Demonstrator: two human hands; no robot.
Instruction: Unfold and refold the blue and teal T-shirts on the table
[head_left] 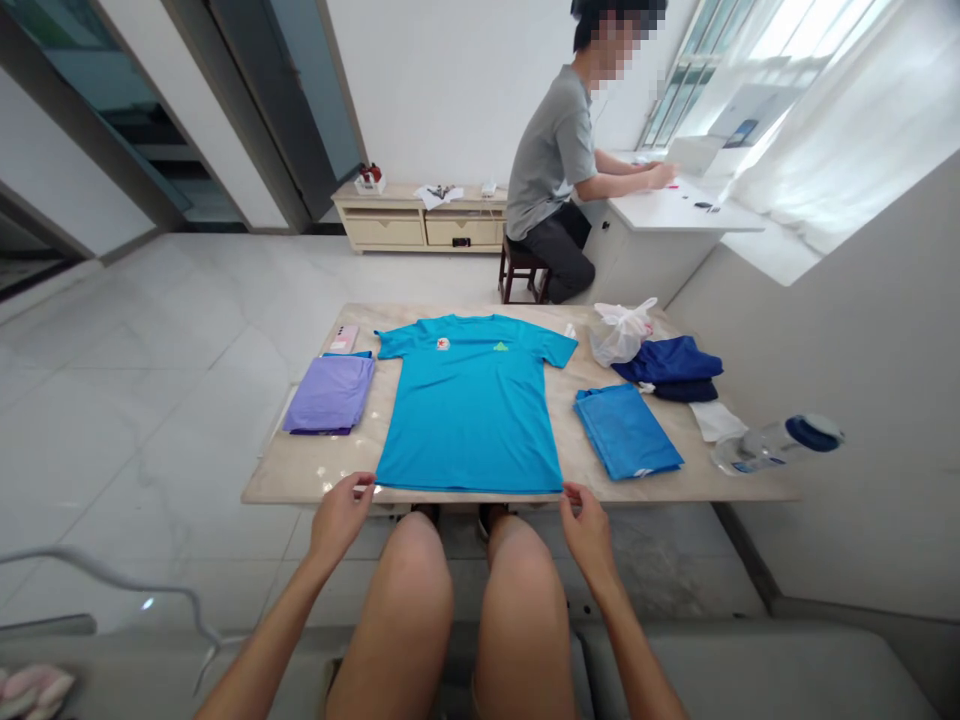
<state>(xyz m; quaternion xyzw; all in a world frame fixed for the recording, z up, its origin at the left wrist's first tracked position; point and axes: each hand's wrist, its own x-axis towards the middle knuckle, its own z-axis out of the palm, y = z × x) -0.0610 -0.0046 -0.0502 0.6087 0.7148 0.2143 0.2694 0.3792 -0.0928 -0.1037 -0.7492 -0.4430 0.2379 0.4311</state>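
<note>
A turquoise T-shirt (pixel 472 420) lies spread flat on the table (pixel 300 480), its collar away from me and its hem along the near edge. At the left hem corner is my left hand (pixel 343 510), thumb and fingers pinched on the fabric. My right hand (pixel 585 520) pinches the right hem corner the same way. Left of the shirt rests a folded purple bundle (pixel 330 392) in shiny wrapping. To the right lies a folded blue bundle (pixel 628 430), which also looks wrapped in plastic.
A pink phone (pixel 344 338) lies at the back left. On the right are a white plastic bag (pixel 621 330), dark blue cloth (pixel 671 362), white paper (pixel 716 420) and a clear bottle (pixel 772 444). Beyond, a person (pixel 559 150) sits at a white desk (pixel 675 210).
</note>
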